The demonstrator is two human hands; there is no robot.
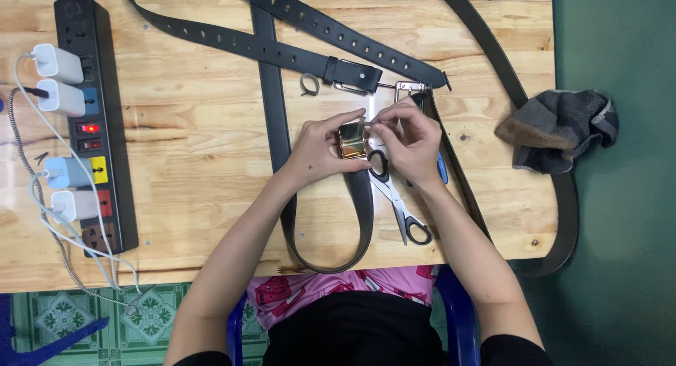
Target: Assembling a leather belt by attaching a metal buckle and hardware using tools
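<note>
Gold buckle (351, 140) held between both hands above the tabletop (197, 162).

The buckle is clasped by the closed fingers of the left hand (320, 151); from the right hand (408, 144), whose fingers are pinched at its upper right edge, it lies directly leftward, over the black belt (359, 204).

gold buckle (351, 140), black belt (360, 211), grey cloth (560, 126)

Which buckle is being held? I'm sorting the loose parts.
The gold buckle, pinched between left hand and right hand; the silver buckle lies untouched on the table.
</note>
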